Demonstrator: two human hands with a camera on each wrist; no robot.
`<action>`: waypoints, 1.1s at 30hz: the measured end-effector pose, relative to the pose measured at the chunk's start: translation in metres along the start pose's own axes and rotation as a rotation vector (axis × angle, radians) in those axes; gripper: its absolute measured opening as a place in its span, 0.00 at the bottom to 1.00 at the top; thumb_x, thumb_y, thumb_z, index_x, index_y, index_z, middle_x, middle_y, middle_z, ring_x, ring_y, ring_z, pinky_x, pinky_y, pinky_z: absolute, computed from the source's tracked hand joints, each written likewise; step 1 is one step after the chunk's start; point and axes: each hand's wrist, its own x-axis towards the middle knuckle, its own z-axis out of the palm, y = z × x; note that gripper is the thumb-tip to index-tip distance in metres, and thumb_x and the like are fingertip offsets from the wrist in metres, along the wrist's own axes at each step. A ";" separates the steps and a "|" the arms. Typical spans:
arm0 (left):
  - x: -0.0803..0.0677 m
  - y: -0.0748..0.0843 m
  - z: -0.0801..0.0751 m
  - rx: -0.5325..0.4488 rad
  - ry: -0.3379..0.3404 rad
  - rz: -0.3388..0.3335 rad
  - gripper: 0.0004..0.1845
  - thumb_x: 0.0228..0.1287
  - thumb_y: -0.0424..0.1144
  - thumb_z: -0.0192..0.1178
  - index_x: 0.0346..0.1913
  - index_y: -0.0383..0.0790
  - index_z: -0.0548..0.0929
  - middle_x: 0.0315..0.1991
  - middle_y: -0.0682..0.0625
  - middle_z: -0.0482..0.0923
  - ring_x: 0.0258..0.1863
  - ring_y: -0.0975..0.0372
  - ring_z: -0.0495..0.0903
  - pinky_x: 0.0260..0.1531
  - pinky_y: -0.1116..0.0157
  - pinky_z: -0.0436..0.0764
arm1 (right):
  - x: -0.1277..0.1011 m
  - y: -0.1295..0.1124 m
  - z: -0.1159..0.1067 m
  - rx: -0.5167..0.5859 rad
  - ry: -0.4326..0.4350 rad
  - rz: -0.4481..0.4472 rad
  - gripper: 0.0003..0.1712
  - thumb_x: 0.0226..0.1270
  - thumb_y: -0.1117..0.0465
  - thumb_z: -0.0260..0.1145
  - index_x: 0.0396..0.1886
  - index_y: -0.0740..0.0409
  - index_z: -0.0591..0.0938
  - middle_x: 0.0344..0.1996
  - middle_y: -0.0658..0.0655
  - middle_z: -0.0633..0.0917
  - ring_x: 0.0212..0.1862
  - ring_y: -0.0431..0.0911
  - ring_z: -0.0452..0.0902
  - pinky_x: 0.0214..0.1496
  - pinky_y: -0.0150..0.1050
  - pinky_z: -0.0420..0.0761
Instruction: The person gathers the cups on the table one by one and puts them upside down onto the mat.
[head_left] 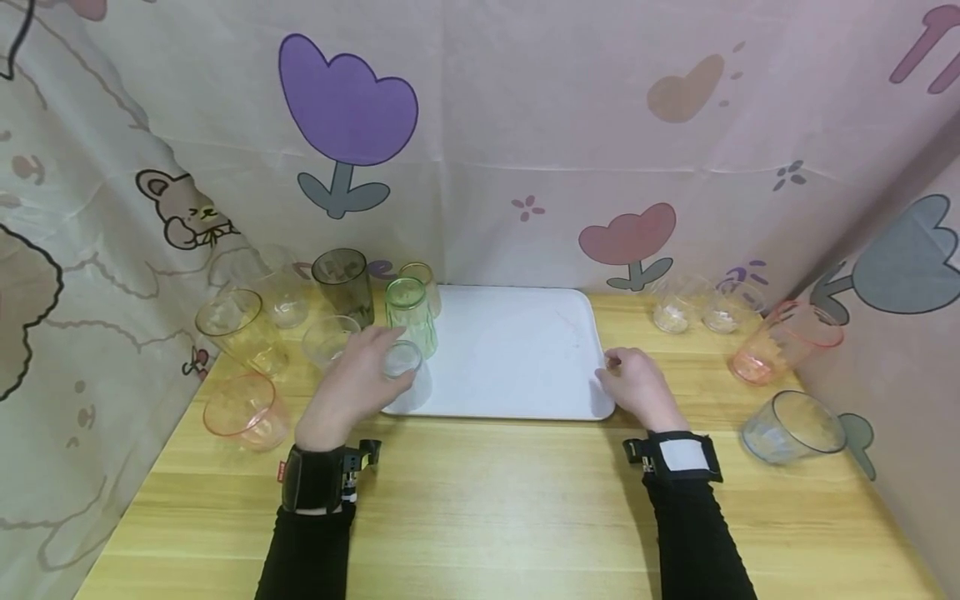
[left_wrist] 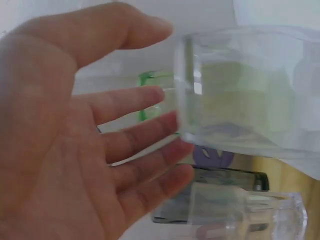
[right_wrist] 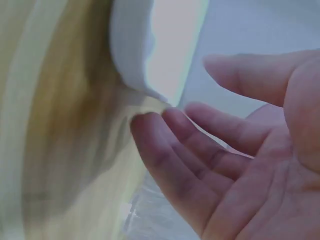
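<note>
A white tray [head_left: 517,350] lies in the middle of the wooden table. A small clear cup [head_left: 402,360] stands on its front left corner, just in front of a green cup [head_left: 411,315]. My left hand [head_left: 378,360] is beside the clear cup, fingers straight. In the left wrist view the clear cup [left_wrist: 240,85] sits right at the fingertips [left_wrist: 150,95] of the left hand [left_wrist: 165,75], with no grip on it. My right hand [head_left: 615,371] rests at the tray's front right corner. The right wrist view shows the right hand [right_wrist: 185,95] relaxed beside the tray corner [right_wrist: 135,60], holding nothing.
Left of the tray stand a dark grey cup [head_left: 345,283], an amber cup [head_left: 423,279], a yellow cup [head_left: 240,329], clear cups [head_left: 283,292] and a pink cup [head_left: 243,410]. On the right are two small clear cups [head_left: 675,304], an orange-pink cup [head_left: 780,342] and a clear cup [head_left: 795,425]. Cloth walls close in three sides.
</note>
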 end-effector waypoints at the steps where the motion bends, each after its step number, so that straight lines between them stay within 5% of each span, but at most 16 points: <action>1: -0.001 0.002 -0.002 0.003 0.014 0.010 0.37 0.66 0.46 0.68 0.74 0.36 0.71 0.71 0.34 0.69 0.69 0.39 0.69 0.63 0.37 0.74 | -0.002 -0.001 -0.001 0.007 0.026 -0.008 0.28 0.76 0.61 0.62 0.66 0.77 0.75 0.59 0.76 0.78 0.58 0.67 0.78 0.60 0.62 0.79; 7: -0.003 0.014 -0.005 -0.019 0.086 0.080 0.32 0.67 0.47 0.67 0.72 0.40 0.75 0.70 0.39 0.72 0.69 0.43 0.71 0.64 0.39 0.74 | -0.012 -0.011 -0.007 0.092 0.257 -0.054 0.27 0.74 0.60 0.65 0.66 0.72 0.76 0.60 0.74 0.77 0.55 0.67 0.80 0.53 0.61 0.82; 16: 0.003 0.033 0.016 0.014 0.157 0.307 0.27 0.65 0.41 0.70 0.66 0.38 0.80 0.59 0.42 0.81 0.60 0.47 0.78 0.59 0.49 0.80 | -0.026 -0.016 -0.014 0.272 0.716 -0.069 0.26 0.70 0.64 0.69 0.65 0.68 0.78 0.60 0.68 0.79 0.58 0.59 0.78 0.55 0.53 0.84; 22: 0.009 0.045 0.034 0.056 0.035 0.290 0.26 0.66 0.40 0.70 0.66 0.40 0.81 0.59 0.45 0.81 0.60 0.50 0.79 0.59 0.52 0.82 | -0.037 -0.008 -0.022 0.352 0.916 -0.010 0.27 0.69 0.64 0.70 0.66 0.64 0.78 0.63 0.62 0.78 0.62 0.50 0.74 0.60 0.35 0.78; 28: 0.015 0.054 0.058 0.084 -0.081 0.281 0.25 0.66 0.39 0.71 0.65 0.42 0.82 0.59 0.46 0.81 0.57 0.53 0.81 0.53 0.58 0.84 | -0.048 0.007 -0.029 0.390 1.073 0.073 0.31 0.67 0.62 0.71 0.69 0.60 0.76 0.67 0.54 0.73 0.65 0.39 0.65 0.69 0.35 0.65; 33: 0.014 0.056 0.077 0.084 -0.163 0.262 0.24 0.66 0.38 0.71 0.64 0.42 0.83 0.59 0.47 0.80 0.58 0.53 0.79 0.54 0.58 0.84 | -0.052 0.029 -0.030 0.403 1.204 0.051 0.36 0.63 0.65 0.72 0.71 0.57 0.72 0.68 0.51 0.66 0.71 0.39 0.58 0.75 0.34 0.56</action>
